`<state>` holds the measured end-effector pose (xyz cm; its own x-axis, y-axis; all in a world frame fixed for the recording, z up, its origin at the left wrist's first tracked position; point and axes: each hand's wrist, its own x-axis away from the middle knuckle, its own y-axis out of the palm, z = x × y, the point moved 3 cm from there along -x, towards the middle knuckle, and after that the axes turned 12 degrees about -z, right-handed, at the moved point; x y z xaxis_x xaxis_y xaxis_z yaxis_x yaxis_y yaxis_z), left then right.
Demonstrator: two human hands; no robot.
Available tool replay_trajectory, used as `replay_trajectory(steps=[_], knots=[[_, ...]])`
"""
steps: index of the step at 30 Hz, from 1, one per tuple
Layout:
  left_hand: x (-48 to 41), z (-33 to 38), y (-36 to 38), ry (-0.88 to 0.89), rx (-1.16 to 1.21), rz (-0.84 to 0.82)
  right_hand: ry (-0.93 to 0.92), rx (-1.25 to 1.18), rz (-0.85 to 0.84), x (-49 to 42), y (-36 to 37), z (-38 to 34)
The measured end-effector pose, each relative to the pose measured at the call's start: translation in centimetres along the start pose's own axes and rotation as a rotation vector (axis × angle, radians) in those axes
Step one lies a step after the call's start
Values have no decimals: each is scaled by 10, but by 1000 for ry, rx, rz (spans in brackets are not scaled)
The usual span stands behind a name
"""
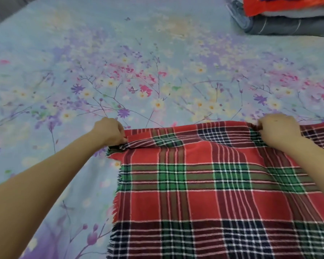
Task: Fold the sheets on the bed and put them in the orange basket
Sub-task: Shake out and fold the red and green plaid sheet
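Plaid sheet lies on the flowery bed, its far edge pinched tight in the grip of the left hand and the right hand.

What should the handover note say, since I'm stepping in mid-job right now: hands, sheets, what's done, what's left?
Left hand pinches the far left corner of the plaid sheet; right hand pinches its far edge.
The sheet lies on the bed, far edge doubled over, not yet folded small.
Far right: grey folded cloth with an orange thing on top, mostly cut off, perhaps the basket.
Left: finish folding, put the sheet in the basket.
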<state>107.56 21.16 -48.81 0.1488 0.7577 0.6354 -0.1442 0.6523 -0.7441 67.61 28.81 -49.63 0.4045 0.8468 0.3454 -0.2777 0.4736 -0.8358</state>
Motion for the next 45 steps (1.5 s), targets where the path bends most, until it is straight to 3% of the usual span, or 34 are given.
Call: replay_trajectory(steps=[5, 8, 11, 13, 15, 20, 22, 24, 25, 27, 29, 31, 32, 36, 39, 45], knots=[[-5, 2, 2, 6, -15, -34, -54, -64, 0, 0, 3, 4], [5, 8, -26, 63, 96, 141, -22, -117, 125, 1, -8, 21], [16, 29, -68, 247, 199, 324, 136, -266, 309, -4, -21, 52], [14, 43, -85, 287, 259, 370, 210, -349, 336, -7, -17, 62], [-1, 49, -84, 246, 173, 345, 242, -342, 331, -8, -7, 57], [-33, 30, -36, 65, -318, 250, 179, -161, 321, -8, 3, 23], [-34, 36, -16, -29, -440, 306, 156, -166, 298, -7, 12, 16], [-22, 54, 0, -83, -425, 468, 129, -263, 349, 1, 18, 11], [-15, 71, 13, 0, -415, 549, 107, -297, 416, 10, 21, 11], [8, 119, 44, 341, -408, 680, 38, -328, 587, 35, 30, 14], [33, 182, 84, 680, -397, 600, 17, -346, 641, 61, 45, 28], [46, 237, 124, 778, -429, 357, 39, -377, 604, 77, 64, 51], [44, 252, 137, 726, -419, 305, 62, -392, 580, 81, 72, 65], [13, 255, 163, 392, -249, 352, 115, -426, 534, 69, 85, 132], [5, 256, 172, 412, -218, 440, 101, -406, 459, 40, 86, 168], [-7, 263, 173, 378, -278, 430, -19, -253, -4, -11, 78, 186]])
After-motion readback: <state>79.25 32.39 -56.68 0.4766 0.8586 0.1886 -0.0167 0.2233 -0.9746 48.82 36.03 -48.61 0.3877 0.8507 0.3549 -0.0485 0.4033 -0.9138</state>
